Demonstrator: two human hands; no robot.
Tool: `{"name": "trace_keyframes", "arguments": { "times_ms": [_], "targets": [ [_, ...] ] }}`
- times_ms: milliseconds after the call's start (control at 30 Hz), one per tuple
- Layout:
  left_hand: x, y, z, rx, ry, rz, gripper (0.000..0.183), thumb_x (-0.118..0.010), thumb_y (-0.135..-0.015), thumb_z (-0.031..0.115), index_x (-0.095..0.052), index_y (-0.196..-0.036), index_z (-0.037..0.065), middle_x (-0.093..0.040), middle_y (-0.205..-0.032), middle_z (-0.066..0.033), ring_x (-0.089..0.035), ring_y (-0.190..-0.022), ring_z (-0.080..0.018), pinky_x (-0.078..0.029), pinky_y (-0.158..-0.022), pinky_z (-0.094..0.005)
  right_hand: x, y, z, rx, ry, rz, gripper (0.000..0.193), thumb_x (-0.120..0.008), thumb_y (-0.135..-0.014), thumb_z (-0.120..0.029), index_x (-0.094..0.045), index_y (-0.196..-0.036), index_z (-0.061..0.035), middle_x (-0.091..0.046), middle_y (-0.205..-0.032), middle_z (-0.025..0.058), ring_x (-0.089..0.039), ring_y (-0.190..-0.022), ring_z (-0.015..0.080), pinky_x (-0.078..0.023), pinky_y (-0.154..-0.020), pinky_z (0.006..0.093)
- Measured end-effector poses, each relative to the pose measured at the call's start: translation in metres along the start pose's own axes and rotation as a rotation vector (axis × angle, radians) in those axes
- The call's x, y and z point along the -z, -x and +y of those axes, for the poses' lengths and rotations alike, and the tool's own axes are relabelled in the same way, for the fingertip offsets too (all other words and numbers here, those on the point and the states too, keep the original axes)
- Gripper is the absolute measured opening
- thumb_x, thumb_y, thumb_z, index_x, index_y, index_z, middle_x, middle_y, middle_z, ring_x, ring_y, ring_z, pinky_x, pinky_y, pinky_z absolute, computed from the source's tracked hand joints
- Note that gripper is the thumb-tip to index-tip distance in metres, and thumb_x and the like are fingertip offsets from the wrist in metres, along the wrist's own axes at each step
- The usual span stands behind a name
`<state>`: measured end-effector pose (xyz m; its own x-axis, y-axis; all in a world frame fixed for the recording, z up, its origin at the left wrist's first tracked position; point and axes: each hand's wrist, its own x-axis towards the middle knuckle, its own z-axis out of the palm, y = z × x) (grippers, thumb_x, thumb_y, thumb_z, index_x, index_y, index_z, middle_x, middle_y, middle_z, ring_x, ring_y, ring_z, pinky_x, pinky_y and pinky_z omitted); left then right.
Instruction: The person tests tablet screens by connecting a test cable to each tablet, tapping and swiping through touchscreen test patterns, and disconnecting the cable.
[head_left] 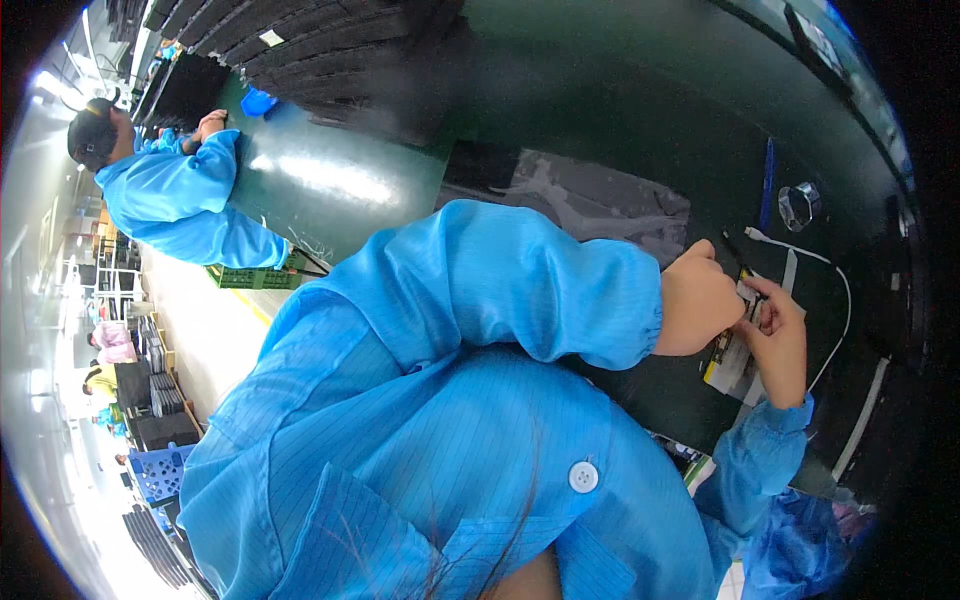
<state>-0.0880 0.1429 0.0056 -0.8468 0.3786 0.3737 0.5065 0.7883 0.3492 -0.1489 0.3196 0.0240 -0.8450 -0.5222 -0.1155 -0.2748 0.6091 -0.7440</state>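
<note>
Both my hands meet over a small flat assembly [728,365] with black, pale and yellow parts, at the right of the dark green table. My left hand [700,300] reaches across from the left, its fingers curled closed at the assembly's upper left; what they grip is hidden. My right hand [780,340] comes up from below, thumb and fingers bent in against the assembly's right side. The hands cover much of it. A white cable [845,290] curves around the right hand, its plug end lying just above.
A blue pen-like stick [768,185] and a clear ring-shaped roll [799,206] lie beyond my hands. A dark grey sheet [600,195] is left of them. Stacked black slats [330,60] stand farther back. Another person in blue [180,195] sits at the table's far left.
</note>
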Motion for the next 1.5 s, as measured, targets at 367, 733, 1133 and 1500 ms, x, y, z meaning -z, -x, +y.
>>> {"name": "trace_keyframes", "arguments": {
  "times_ms": [367, 733, 1133, 1500],
  "targets": [
    [0.013, -0.007, 0.003, -0.079, 0.142, 0.264, 0.024, -0.069, -0.066, 0.022, -0.059, -0.082, 0.007, -0.053, -0.085, -0.0070, -0.049, -0.085, -0.0253, -0.039, -0.070, -0.0364, -0.001, 0.003, 0.001, -0.004, -0.210, -0.021, 0.018, -0.059, -0.084, -0.011, -0.059, -0.099, 0.0001, -0.056, -0.080, 0.0044, -0.049, -0.065, 0.0116, -0.038, -0.057, 0.0230],
    [-0.008, -0.010, -0.009, -0.086, 0.099, 0.150, 0.016, -0.059, -0.072, 0.017, -0.058, -0.081, 0.005, -0.055, -0.081, -0.0117, -0.056, -0.078, -0.0286, -0.045, -0.070, -0.0384, -0.003, 0.004, 0.003, -0.185, -0.431, -0.057, 0.030, -0.053, -0.089, -0.012, -0.045, -0.116, -0.0044, -0.059, -0.076, 0.0010, -0.047, -0.054, 0.0033, -0.032, -0.043, 0.0165],
    [0.010, -0.001, -0.008, -0.044, 0.011, -0.025, 0.010, -0.059, -0.068, 0.016, -0.062, -0.067, 0.007, -0.056, -0.075, -0.0099, -0.056, -0.077, -0.0273, -0.044, -0.069, -0.0369, 0.005, 0.005, 0.010, -0.191, -0.450, -0.102, 0.023, -0.052, -0.089, -0.012, -0.051, -0.111, -0.0062, -0.058, -0.078, 0.0006, -0.045, -0.055, 0.0026, -0.032, -0.043, 0.0154],
    [0.006, -0.003, -0.008, -0.041, -0.010, -0.022, 0.010, -0.061, -0.067, 0.017, -0.063, -0.067, 0.007, -0.056, -0.077, -0.0090, -0.056, -0.079, -0.0260, -0.043, -0.070, -0.0362, 0.003, 0.004, 0.007, -0.211, -0.451, -0.107, 0.021, -0.052, -0.089, -0.010, -0.052, -0.109, -0.0061, -0.056, -0.076, -0.0007, -0.044, -0.054, 0.0020, -0.031, -0.043, 0.0152]
  ]
}}
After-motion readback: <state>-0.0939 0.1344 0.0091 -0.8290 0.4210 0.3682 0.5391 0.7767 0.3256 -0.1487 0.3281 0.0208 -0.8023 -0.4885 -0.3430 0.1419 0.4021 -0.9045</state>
